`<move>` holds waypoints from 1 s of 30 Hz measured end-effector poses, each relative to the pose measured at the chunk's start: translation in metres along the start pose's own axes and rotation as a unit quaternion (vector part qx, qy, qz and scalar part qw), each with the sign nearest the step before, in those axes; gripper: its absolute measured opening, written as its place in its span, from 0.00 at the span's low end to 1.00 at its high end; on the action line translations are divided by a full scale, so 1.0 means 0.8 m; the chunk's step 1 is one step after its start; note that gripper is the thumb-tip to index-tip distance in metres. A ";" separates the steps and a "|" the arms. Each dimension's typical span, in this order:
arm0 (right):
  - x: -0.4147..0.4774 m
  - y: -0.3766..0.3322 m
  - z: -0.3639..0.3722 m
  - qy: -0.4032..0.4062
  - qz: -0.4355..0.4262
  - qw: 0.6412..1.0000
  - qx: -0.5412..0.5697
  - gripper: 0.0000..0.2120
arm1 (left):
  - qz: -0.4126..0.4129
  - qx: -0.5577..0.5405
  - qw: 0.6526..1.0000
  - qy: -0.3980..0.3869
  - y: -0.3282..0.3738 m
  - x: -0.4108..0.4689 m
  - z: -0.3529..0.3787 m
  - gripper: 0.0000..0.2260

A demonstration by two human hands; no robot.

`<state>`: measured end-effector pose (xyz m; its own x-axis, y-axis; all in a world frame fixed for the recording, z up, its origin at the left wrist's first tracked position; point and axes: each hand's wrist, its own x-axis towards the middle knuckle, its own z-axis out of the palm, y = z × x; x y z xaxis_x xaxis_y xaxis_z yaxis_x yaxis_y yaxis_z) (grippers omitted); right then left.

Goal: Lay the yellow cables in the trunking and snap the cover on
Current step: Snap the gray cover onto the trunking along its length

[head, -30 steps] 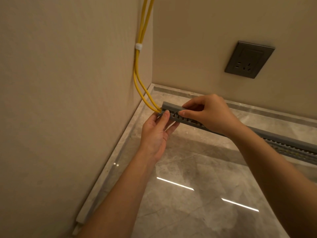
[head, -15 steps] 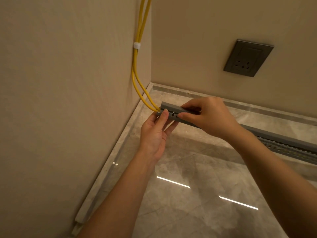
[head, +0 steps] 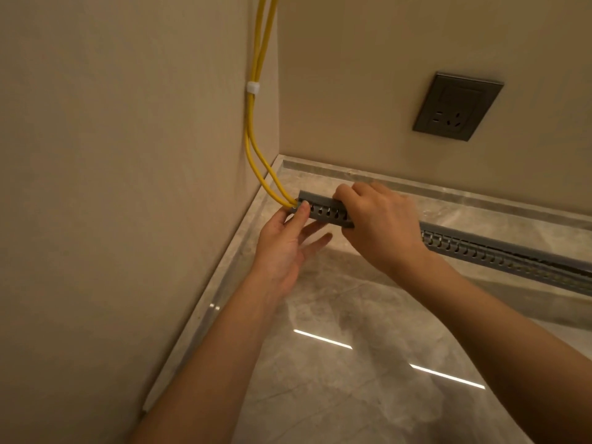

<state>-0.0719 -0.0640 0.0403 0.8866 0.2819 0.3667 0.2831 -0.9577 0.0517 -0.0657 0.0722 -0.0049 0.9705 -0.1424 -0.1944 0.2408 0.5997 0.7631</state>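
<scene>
Two yellow cables [head: 254,145] run down the left wall, held by a white clip [head: 252,87], and curve into the left end of the grey slotted trunking [head: 326,214] lying on the floor. A grey cover [head: 315,197] sits along the top of the trunking's left end. My left hand [head: 285,248] touches that end with straight fingers, the index fingertip pressing on the slotted side. My right hand [head: 378,225] curls over the top of the trunking and grips it and the cover. Farther right the trunking [head: 499,256] stays uncovered, its slots showing.
A dark wall socket [head: 458,105] sits on the back wall at the right. Glossy marble floor [head: 352,363] fills the foreground, with a stone skirting [head: 205,312] along the left wall and another along the back wall.
My right hand has slid a little to the right along the trunking, uncovering more of the slots at the left end. My left hand has stayed at the end.
</scene>
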 end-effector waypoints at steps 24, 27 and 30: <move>0.001 0.014 0.013 0.009 -0.006 1.000 -0.016 0.05 | 0.369 0.862 0.295 -0.184 0.067 0.030 0.018 0.08; 0.003 0.014 0.014 0.004 -0.002 1.000 -0.022 0.05 | 0.397 0.863 0.252 -0.182 0.065 0.028 0.017 0.06; 0.004 0.015 0.014 0.002 -0.002 1.000 -0.018 0.05 | 0.409 0.863 0.240 -0.175 0.058 0.026 0.013 0.05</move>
<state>-0.0619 -0.0738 0.0314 0.8842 0.2851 0.3701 0.2731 -0.9582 0.0856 -0.0342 0.0888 0.0331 0.5668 -0.7714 0.2893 -0.6801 -0.6363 -0.3642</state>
